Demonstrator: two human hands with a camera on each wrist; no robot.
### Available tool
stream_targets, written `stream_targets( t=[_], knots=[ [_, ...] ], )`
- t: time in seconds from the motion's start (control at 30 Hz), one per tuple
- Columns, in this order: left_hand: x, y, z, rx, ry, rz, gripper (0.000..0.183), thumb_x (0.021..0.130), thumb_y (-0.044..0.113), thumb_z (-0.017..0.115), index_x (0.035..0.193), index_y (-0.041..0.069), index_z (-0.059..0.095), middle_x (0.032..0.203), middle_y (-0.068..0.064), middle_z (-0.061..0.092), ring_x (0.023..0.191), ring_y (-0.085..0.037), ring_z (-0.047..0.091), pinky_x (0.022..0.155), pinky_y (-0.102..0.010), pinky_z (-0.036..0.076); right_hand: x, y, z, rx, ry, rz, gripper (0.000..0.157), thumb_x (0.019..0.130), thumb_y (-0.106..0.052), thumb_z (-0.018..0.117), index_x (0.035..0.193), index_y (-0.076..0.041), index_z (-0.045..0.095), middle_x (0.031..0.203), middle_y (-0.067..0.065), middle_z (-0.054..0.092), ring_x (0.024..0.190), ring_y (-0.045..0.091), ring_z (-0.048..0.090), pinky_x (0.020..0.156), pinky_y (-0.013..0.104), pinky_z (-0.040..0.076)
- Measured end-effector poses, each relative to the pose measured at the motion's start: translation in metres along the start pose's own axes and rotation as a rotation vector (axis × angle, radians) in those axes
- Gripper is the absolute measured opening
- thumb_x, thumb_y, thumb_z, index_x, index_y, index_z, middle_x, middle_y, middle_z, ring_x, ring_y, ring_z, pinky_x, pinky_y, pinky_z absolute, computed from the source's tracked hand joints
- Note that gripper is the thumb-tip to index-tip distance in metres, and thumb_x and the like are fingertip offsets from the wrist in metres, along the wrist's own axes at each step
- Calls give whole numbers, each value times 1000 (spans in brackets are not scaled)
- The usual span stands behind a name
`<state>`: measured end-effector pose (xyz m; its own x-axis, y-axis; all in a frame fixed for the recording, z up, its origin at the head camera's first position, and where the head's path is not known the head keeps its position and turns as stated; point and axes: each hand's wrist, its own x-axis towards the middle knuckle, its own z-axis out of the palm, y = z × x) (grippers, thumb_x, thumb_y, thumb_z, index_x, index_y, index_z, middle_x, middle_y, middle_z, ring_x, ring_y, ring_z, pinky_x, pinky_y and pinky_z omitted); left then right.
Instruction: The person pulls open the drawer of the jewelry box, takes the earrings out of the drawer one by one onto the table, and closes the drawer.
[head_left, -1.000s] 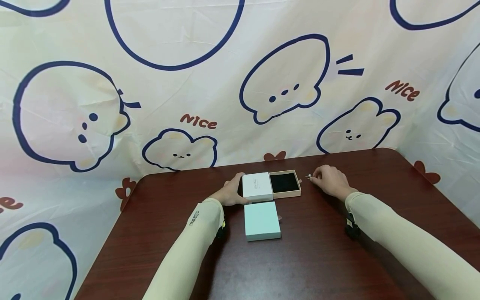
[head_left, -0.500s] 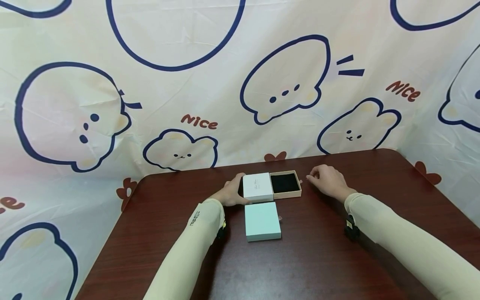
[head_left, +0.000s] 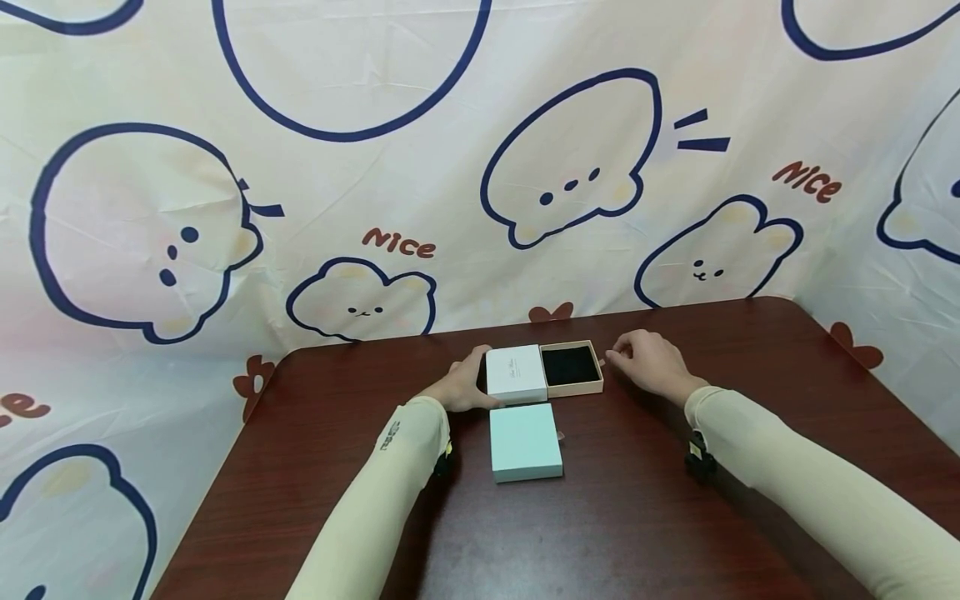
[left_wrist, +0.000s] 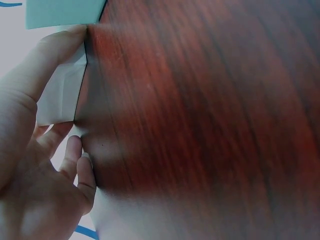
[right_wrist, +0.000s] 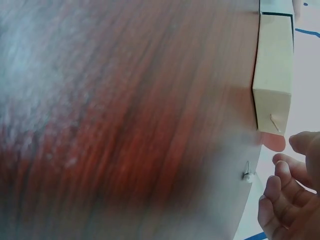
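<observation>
While left hand (head_left: 459,385) gripped white box (head_left: 516,374), right hand (head_left: 652,364) hung loose, empty.
Pull tab (right_wrist: 274,142), at its nine o'clock, needed a square pinch.

A dark reddish-brown table (head_left: 622,508) with wood grain, a soft sheen and rounded far corners runs under both hands. In the left hand's (head_left: 457,385) grip lies a white box sleeve (head_left: 514,373); its tan tray (head_left: 575,389) reaches out from it toward the right hand (head_left: 651,362). A pale mint box (head_left: 526,442) lies just nearer the person than the gripped sleeve. Near the right fingertips lies a small metal pin with a pale bead (right_wrist: 248,176).
</observation>
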<state>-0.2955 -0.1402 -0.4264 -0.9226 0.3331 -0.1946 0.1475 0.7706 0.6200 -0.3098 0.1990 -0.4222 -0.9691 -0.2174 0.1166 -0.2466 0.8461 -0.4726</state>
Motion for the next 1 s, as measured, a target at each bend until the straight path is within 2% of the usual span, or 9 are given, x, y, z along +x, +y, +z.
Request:
stream_targets(
  t=[0.2,0.73,0.87,1.0],
  knots=[
    [0,1,0,8,-1,-2,104,84,26,84,161,15,15,148,-16,44,137,-37,35,109,-53,38,1,-2,2,12,-12,-9,27,99,-29,63,100,-5,75,70,2,59,63,16,52,54,30,38],
    [1,0,-1,13,-7,-10,104,84,26,84,161,16,15,149,-15,43,139,-38,34,111,-54,37,-3,-7,9,8,-40,-14,26,100,-25,61,103,-3,74,77,4,66,65,16,54,57,30,40],
    [0,1,-1,12,-5,-6,104,83,27,84,161,15,16,149,-15,44,139,-37,34,110,-54,37,-3,-7,10,3,-45,-10,26,101,-24,60,106,-3,74,84,7,70,69,17,57,60,32,44],
    [0,1,0,7,-5,-5,104,83,26,84,161,15,15,149,-16,44,138,-37,35,110,-54,38,-3,-7,12,-1,-47,-12,25,101,-22,60,107,-3,75,96,11,74,76,19,61,69,39,52]
  ],
)
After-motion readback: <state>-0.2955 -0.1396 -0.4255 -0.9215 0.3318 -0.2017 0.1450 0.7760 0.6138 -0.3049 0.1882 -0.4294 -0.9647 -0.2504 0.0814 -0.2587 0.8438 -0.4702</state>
